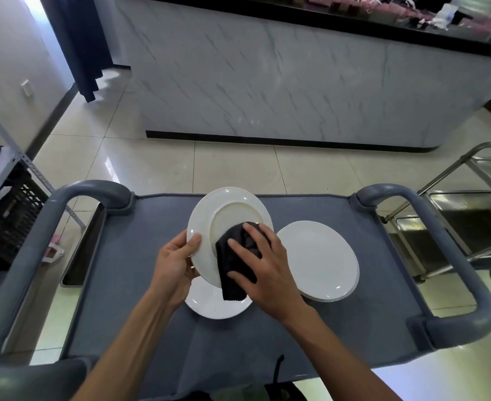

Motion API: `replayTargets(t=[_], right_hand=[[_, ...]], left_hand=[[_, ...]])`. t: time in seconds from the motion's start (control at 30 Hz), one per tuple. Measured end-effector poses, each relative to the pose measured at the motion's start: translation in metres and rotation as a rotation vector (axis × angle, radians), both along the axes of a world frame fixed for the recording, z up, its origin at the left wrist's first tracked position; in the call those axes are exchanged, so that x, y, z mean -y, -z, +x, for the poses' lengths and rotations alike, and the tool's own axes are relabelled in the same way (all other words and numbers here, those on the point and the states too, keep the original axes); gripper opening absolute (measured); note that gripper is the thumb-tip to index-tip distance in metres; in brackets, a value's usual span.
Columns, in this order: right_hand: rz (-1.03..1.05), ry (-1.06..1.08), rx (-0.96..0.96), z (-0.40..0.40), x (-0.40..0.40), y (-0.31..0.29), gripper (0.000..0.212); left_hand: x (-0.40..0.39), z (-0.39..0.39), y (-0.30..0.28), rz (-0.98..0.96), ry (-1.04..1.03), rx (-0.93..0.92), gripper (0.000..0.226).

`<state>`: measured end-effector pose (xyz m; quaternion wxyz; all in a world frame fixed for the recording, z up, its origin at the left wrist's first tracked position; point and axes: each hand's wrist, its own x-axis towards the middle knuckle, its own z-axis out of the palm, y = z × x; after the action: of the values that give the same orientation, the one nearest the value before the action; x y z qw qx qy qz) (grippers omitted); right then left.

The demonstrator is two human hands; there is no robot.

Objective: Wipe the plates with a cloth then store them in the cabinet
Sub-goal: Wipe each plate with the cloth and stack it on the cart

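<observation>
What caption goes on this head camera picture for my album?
Left hand tilts a white plate while right hand wipes it with a black cloth.

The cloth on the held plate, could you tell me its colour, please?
Black, in the head view: cloth.

The three plates are plain white: the held plate [226, 215], the one under it [209, 303] and the one to the right [319, 261]. The cloth [232, 264] is black. The cart top [140, 273] and its handles [441, 227] are grey-blue. The counter front [267, 82] is white marble with grey veins, its top [354, 21] black. The floor tiles [180, 163] are glossy cream.
</observation>
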<state>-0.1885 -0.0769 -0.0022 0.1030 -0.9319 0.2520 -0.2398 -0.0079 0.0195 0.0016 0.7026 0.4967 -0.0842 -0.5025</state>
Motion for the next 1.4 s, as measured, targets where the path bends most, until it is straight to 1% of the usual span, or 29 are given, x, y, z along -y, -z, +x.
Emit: replayTargets(t=[0.1,0.2,0.4,0.53,0.63,0.77,0.97,1.07,1.2,1.27,1.33,1.4], right_hand=[[0.07,0.042,0.112,-0.005,0.006,0.001,0.048],[0.132,0.101,0.218,-0.003,0.013,-0.004,0.043],[0.115,0.122,0.363,0.012,0.018,-0.018,0.033],[0.097,0.104,0.465,0.03,0.015,-0.04,0.027],[0.059,0.058,0.449,0.046,0.012,-0.061,0.026],[0.059,0.062,0.3,0.055,0.016,-0.077,0.026],[0.123,0.156,0.282,0.053,0.038,-0.078,0.028],[0.184,0.194,0.271,0.048,0.052,-0.073,0.029],[0.286,0.278,0.282,0.04,0.062,-0.07,0.031],[0.322,0.303,0.322,0.037,0.062,-0.07,0.03],[0.344,0.322,0.358,0.036,0.061,-0.072,0.03],[0.367,0.323,0.346,0.035,0.059,-0.073,0.033]], left_hand=[[0.003,-0.001,-0.002,0.009,0.028,0.023,0.029],[0.005,-0.001,-0.006,0.007,0.068,0.055,0.035],[0.012,0.007,-0.026,-0.025,0.117,0.172,0.034],[0.012,0.003,-0.032,-0.047,0.171,0.262,0.027],[0.011,-0.004,-0.031,-0.063,0.196,0.335,0.021],[0.01,-0.005,-0.036,-0.082,0.169,0.377,0.024],[0.002,0.001,-0.036,-0.112,0.102,0.317,0.03],[-0.002,0.004,-0.033,-0.12,0.068,0.248,0.035],[-0.005,0.011,-0.03,-0.138,0.004,0.149,0.028],[-0.005,0.012,-0.031,-0.156,-0.021,0.109,0.025],[-0.004,0.011,-0.032,-0.168,-0.044,0.076,0.025],[-0.002,0.009,-0.033,-0.166,-0.079,0.049,0.026]])
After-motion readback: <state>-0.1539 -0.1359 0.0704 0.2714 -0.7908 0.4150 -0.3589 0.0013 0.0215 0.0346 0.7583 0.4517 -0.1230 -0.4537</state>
